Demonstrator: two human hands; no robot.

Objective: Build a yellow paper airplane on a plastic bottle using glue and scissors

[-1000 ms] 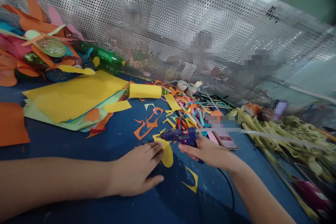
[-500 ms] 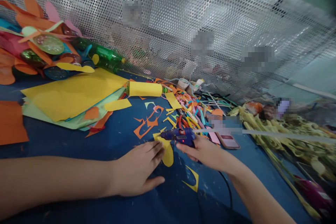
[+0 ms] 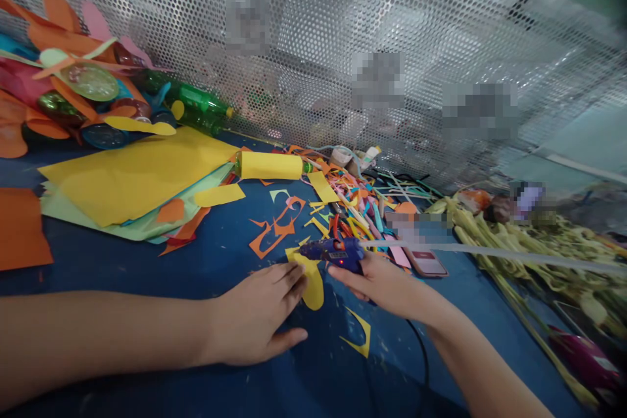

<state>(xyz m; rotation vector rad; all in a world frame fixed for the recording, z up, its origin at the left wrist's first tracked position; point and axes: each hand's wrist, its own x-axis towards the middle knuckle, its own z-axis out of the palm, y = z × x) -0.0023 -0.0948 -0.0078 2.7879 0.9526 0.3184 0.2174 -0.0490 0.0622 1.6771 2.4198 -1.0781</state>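
Observation:
My left hand (image 3: 264,317) lies flat with its fingers stretched out, fingertips pressing on a yellow paper cutout (image 3: 312,286) on the table. The cutout has a rounded lower end. My right hand (image 3: 377,284) is wrapped round the handle of a blue glue gun (image 3: 336,253), which has a small red light lit. Its nozzle touches or hovers just above the cutout's upper end; I cannot tell which. A long whitish glue stick (image 3: 490,250) sticks out of the back of the gun. A curved yellow scrap (image 3: 361,334) lies below the gun.
A bottle wrapped in yellow paper (image 3: 272,166) lies beyond my hands. Yellow sheets (image 3: 137,176) top a paper stack at left, near green bottles (image 3: 198,99). Colourful scraps (image 3: 357,199), a phone (image 3: 425,261) and pale dried husks (image 3: 533,248) are right. A perforated metal panel (image 3: 313,19) stands behind.

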